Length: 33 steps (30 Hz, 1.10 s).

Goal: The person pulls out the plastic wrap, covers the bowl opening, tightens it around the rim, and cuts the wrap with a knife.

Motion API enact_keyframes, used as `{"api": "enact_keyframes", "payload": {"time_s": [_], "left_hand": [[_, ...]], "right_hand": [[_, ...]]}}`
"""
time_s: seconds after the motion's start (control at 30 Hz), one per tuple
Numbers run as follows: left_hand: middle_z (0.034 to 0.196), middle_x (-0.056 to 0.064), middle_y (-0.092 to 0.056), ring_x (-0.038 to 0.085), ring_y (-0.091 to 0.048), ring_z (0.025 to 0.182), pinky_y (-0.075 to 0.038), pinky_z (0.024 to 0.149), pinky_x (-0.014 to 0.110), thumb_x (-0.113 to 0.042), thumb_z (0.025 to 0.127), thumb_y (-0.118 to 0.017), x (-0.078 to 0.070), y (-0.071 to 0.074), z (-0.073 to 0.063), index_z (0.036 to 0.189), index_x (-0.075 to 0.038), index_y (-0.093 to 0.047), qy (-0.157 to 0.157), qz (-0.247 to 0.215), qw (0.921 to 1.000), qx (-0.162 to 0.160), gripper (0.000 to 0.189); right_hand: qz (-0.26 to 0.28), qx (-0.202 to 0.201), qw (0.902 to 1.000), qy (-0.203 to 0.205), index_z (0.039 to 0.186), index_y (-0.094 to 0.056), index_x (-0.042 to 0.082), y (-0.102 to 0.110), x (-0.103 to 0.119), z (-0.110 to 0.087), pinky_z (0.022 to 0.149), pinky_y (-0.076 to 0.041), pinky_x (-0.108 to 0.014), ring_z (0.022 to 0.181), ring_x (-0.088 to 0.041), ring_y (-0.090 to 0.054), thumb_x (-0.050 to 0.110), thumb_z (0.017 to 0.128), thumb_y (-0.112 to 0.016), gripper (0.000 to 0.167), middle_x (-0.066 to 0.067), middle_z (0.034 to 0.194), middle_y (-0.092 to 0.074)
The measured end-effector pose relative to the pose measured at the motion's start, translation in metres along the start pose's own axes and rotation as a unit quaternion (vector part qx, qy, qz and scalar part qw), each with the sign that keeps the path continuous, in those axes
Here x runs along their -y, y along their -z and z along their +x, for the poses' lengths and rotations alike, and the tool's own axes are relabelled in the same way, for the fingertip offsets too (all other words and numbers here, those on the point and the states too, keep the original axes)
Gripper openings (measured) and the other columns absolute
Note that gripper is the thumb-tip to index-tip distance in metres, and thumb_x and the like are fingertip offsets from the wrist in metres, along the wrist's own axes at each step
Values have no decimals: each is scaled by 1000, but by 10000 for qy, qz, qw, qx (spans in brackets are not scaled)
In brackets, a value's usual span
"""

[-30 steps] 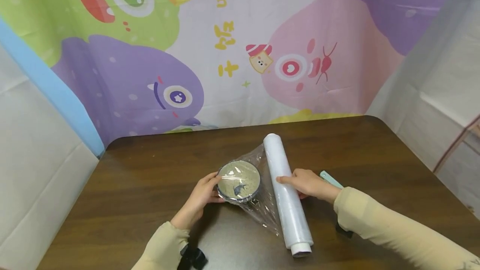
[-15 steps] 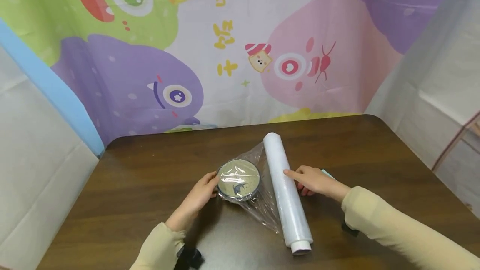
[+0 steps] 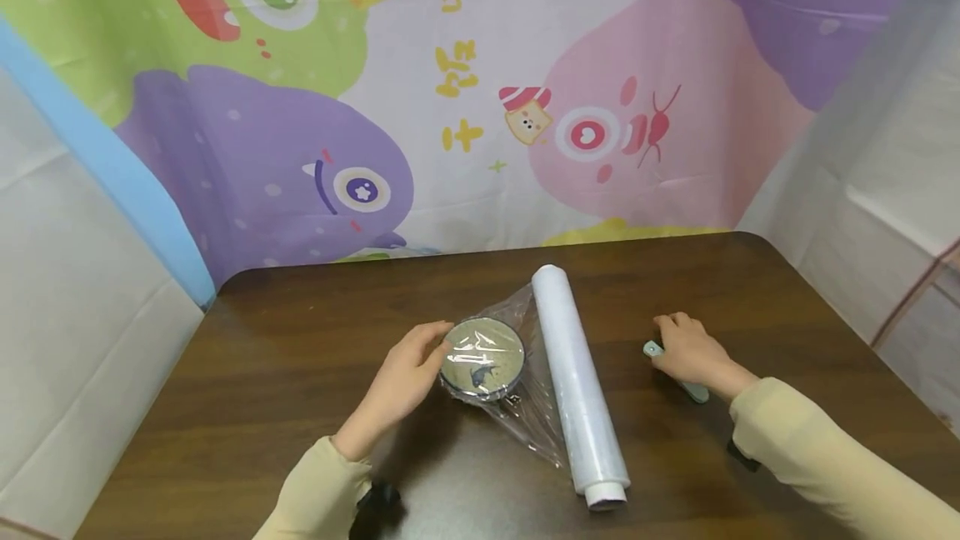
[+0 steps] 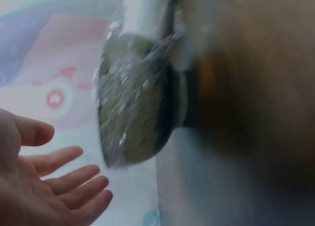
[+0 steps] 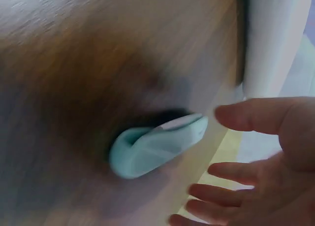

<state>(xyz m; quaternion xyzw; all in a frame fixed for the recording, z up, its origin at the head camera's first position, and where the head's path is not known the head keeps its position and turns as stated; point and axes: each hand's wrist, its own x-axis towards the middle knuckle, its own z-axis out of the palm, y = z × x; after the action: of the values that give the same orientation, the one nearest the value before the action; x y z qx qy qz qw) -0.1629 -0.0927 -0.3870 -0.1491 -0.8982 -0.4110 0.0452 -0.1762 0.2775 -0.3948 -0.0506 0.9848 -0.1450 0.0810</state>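
Now the right hand is moving from the film roll to the mint tool on the surface, fingers spread and empty; the left hand (also released) is hovering beside the film-covered bowl. Work is apparently shifting toolward.

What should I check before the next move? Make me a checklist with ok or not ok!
1. Clear film over the top of the bowl: ok, it covers the opening.
2. Film separate from the roll: not ok, it stretches from bowl to roll.
3. Left hand steadying the bowl: not ok, it is beside the bowl with fingers open, not gripping.
4. Right hand holding the teal tool: not ok, its fingers are open and don't grip it.
5. Teal tool's edge safely covered: cannot tell, the picture is blurry.
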Motion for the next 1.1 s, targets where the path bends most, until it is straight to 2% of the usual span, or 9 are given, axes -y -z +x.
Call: {"api": "enact_keyframes", "payload": {"time_s": [0.1,0.2,0.37,0.6,0.8,1.1], "left_hand": [[125,11,-55,27,-48,119,-37,99,43,-13,89,-53,-5,-10,-4,120,-5,-57,-446,292,9986,-42,32],[125,11,-54,27,-47,120,-31,103,43,-15,89,-53,-10,-15,-6,119,-5,-57,-631,627,9960,41,32],[122,11,-56,27,-46,120,-20,108,48,-16,89,-54,-18,-21,-5,115,-5,-59,-843,934,9920,-82,29],[121,11,-56,29,-47,118,-29,103,48,-15,89,-52,-23,-30,-7,113,-7,-60,-995,828,9916,33,27],[123,9,-56,27,-48,118,-34,100,45,-15,89,-52,-26,-37,-10,114,-10,-61,-972,878,9913,83,27],[122,7,-56,24,-50,116,-38,98,40,-18,89,-51,-37,-40,-10,112,-11,-62,-1068,972,9895,106,26]], "right_hand": [[-21,210,9996,-205,124,-37,-17,-1,-9,-3,68,-45,-51,99,-49,-46,12,77,-61,60,-39,116,-40],[19,265,9991,-336,120,-41,-16,-2,-13,-6,60,-44,-44,84,-39,-51,8,76,-61,55,-35,107,-45],[-20,29,9991,-413,110,-53,-10,-2,-16,-6,55,-43,-39,72,-28,-51,3,74,-57,39,-25,95,-54],[142,-200,9991,-353,99,-58,-5,-5,-13,-5,54,-42,-38,69,-26,-51,5,73,-59,28,-19,86,-56],[241,-355,9991,-56,87,-57,-4,-11,-8,-4,56,-41,-37,68,-25,-47,2,69,-59,19,-15,78,-53],[805,-232,9965,12,96,-53,-2,-15,17,-8,50,-41,-31,58,-20,-50,1,72,-54,25,-10,76,-58]]}}
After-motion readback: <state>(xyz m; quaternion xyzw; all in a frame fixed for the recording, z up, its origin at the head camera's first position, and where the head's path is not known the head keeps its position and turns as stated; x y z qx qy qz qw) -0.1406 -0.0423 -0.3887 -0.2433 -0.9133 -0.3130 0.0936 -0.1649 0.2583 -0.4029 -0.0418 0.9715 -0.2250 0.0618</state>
